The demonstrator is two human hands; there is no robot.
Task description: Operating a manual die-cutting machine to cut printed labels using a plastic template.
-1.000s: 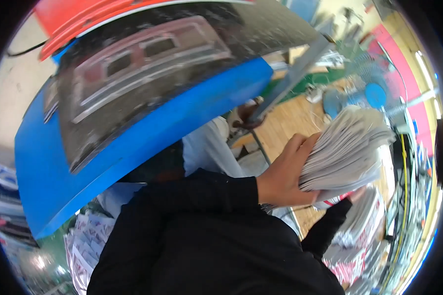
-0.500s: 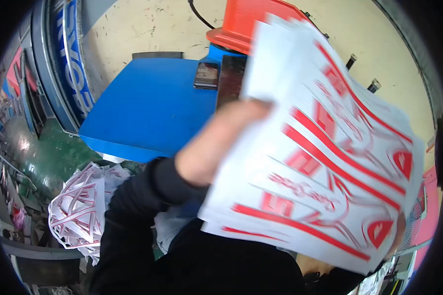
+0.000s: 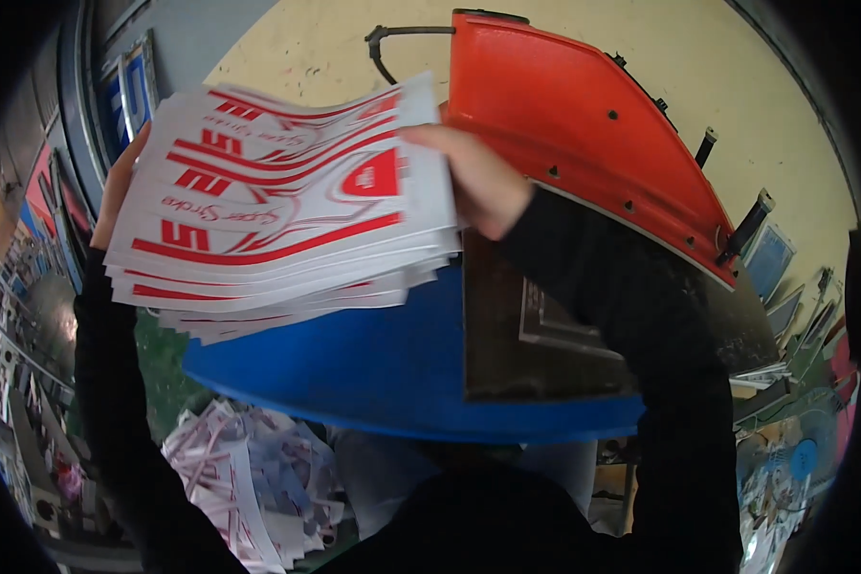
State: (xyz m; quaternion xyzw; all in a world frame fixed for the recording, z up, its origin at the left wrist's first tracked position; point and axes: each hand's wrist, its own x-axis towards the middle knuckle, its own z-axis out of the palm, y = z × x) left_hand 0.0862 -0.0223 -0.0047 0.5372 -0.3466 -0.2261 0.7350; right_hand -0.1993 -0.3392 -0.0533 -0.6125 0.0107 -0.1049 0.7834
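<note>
plainly, both hands are busy with one thick stack of printed paper sheets (image 3: 287, 225), white with red bands and lettering, up at ten o'clock in the view. the left hand (image 3: 121, 196) grips its nine o'clock edge, and the right hand (image 3: 478, 182) clamps it from three o'clock, thumb over the top sheet near the upper corner. so the hands stand well apart, with the paper between them. its lower edges slip out in uneven steps above the blue table (image 3: 354, 368); whether the stack touches the tabletop, i can't tell from where i stand.

just beyond the right hand, at one o'clock, sits a red machine head (image 3: 574, 124). a dark board (image 3: 497, 368) lies on the table toward four o'clock, a clear rectangular frame (image 3: 564, 335) on it, partly behind the right sleeve (image 3: 631, 316). down at seven o'clock there's a heap of paper offcuts (image 3: 249, 478).
</note>
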